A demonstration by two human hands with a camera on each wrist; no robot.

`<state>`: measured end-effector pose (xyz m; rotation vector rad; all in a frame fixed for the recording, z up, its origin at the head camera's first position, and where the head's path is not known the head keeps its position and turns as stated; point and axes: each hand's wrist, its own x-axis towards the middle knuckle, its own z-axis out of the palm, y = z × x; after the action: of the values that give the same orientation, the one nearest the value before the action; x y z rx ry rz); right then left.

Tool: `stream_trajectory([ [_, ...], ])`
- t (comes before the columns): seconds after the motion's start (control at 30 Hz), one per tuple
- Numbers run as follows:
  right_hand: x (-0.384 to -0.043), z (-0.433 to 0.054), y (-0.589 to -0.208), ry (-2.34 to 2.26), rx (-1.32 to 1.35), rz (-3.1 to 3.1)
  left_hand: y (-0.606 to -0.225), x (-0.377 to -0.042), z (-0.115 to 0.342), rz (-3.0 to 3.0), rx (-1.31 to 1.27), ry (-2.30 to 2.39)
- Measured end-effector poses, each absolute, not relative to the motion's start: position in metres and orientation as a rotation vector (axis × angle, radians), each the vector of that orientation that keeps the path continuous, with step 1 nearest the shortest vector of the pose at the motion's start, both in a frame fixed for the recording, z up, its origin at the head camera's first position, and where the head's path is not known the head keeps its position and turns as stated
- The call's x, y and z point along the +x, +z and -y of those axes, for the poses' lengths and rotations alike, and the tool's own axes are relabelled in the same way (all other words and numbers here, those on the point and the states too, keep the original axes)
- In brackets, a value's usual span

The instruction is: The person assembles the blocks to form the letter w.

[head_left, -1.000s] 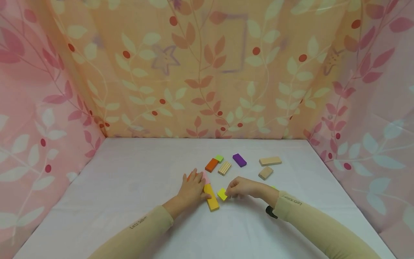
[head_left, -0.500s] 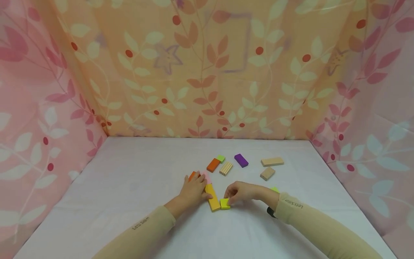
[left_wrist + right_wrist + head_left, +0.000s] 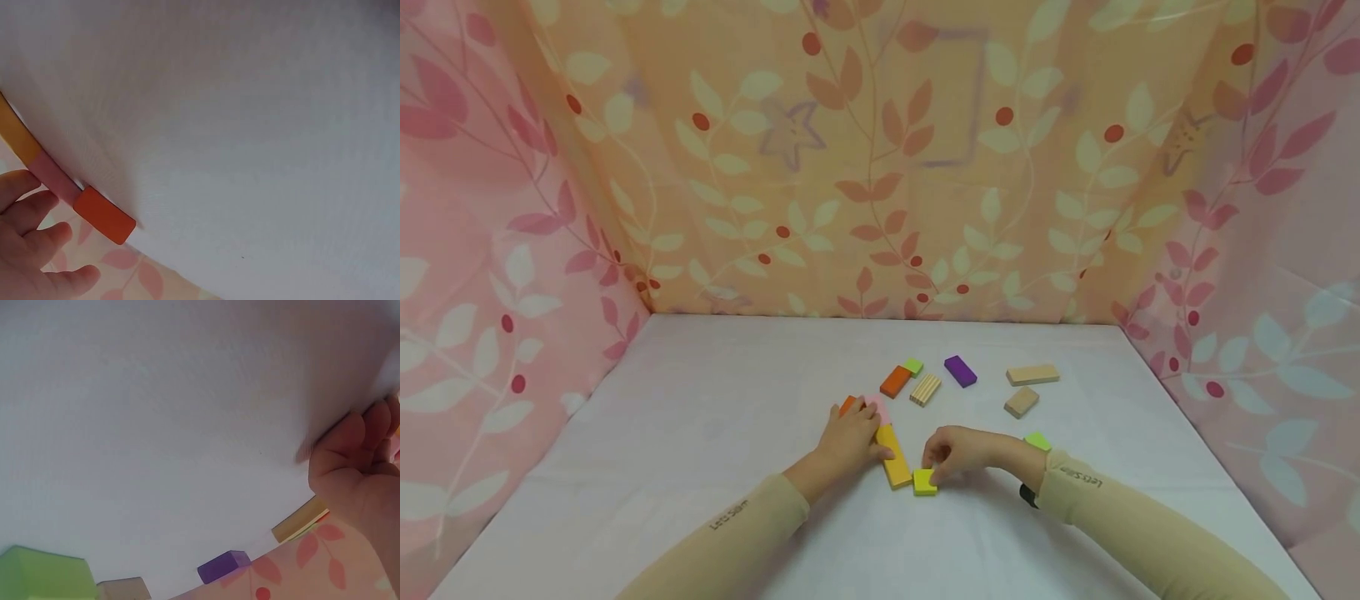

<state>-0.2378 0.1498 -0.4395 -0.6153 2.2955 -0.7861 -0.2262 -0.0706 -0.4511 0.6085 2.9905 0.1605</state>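
My left hand (image 3: 848,440) rests with spread fingers on a row of blocks in the head view. A pink block (image 3: 877,410) lies under the fingertips, and a yellow-orange block (image 3: 894,457) extends from it toward me, near the thumb. At the far end of the row an orange-red block (image 3: 104,215) butts against the pink one in the left wrist view. My right hand (image 3: 964,451) pinches a small bright yellow block (image 3: 924,482) flat on the table, beside the near end of the yellow-orange block. In the right wrist view the curled fingers hide that yellow block.
Behind the hands lie another orange-red block (image 3: 895,381), a light green block (image 3: 913,367), a striped wooden block (image 3: 925,390) and a purple block (image 3: 960,372). Two plain wooden blocks (image 3: 1032,375) lie to the right. Another green block (image 3: 1037,441) sits by the right wrist.
My right hand has brought the small yellow block toward me, turning it to line up beside the yellow-orange block's near end. The left hand has stayed on the row.
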Motion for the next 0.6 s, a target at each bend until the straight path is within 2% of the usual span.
stream_trajectory([
  [0.6, -0.227, -0.147, -0.437, -0.742, -0.636, -2.322, -0.451, -0.228, 0.07, -3.01, 0.603, 0.151],
])
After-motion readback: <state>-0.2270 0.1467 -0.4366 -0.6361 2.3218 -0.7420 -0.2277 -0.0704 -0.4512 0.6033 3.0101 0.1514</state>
